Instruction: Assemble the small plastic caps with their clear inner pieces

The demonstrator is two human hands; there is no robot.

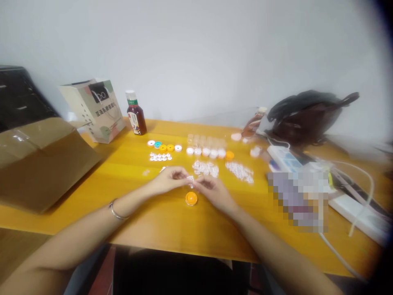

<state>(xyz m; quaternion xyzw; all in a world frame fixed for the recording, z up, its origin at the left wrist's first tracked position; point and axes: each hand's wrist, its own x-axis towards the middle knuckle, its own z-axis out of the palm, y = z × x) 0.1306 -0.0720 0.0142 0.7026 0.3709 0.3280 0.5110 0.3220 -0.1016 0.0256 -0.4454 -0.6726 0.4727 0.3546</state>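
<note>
My left hand (168, 179) and my right hand (213, 191) meet over the middle of the yellow table (132, 217). Their fingertips pinch a small white piece (190, 179) between them. An orange cap (191, 198) lies on the table just below the fingers. Behind the hands are heaps of small white pieces (205, 168), a second heap (240, 171), a row of coloured rings (164, 146) and a row of white caps (205, 152). A bracelet (116, 212) sits on my left wrist.
An open cardboard box (39, 164) stands at the left, a paper bag (95, 108) and a dark bottle (136, 113) behind. A black bag (307, 114), a second bottle (253, 123), a power strip (284, 159) and cables (362, 196) crowd the right.
</note>
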